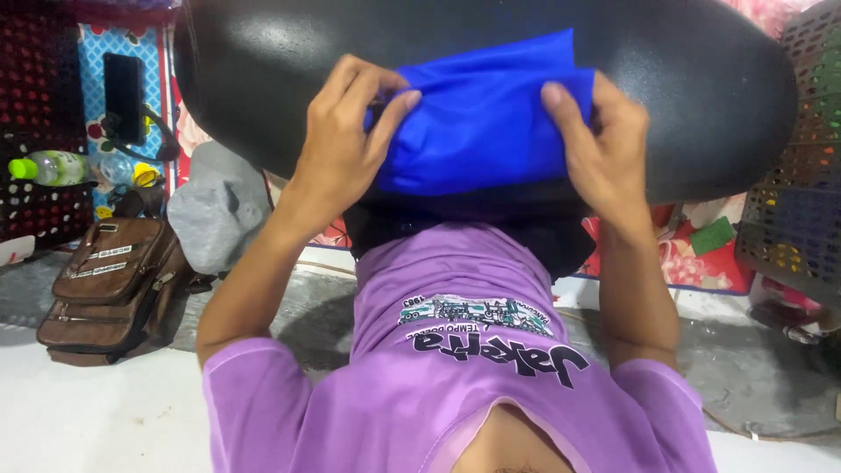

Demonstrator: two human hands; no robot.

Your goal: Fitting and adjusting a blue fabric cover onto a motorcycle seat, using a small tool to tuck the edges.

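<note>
When looking down from the head: shows a blue cloth [482, 123] lying folded on a black surface [701, 96], near its front edge, just above the purple shirt [438, 385]. Left hand [346, 144] clenched on the cloth's left edge, fingers curled over the fold. Right hand [600, 149] pinching the right edge likewise, grip closed on fabric. Both grasping the cloth, set apart, with the fabric stretched between them.

Could go wrong, as a judgement: seems slippery, so may slide out of a pinch or off the rounded surface if one side lets go; may lose its fold if pulled unevenly; may drag along the dark cloth [464, 219] beneath it.

Blue cloth: thin, smooth, bright, softly creased. Surface: broad, rounded at the ends, with a faint speckled sheen. Dark cloth: limp, hanging over the front edge. Left, on the floor: a brown bag [109, 289], leathery, with zips; a grey cloth [219, 206], crumpled; a clear bottle [53, 166] with a green cap. Right: perforated crates [793, 201], stiff and dark.
</note>
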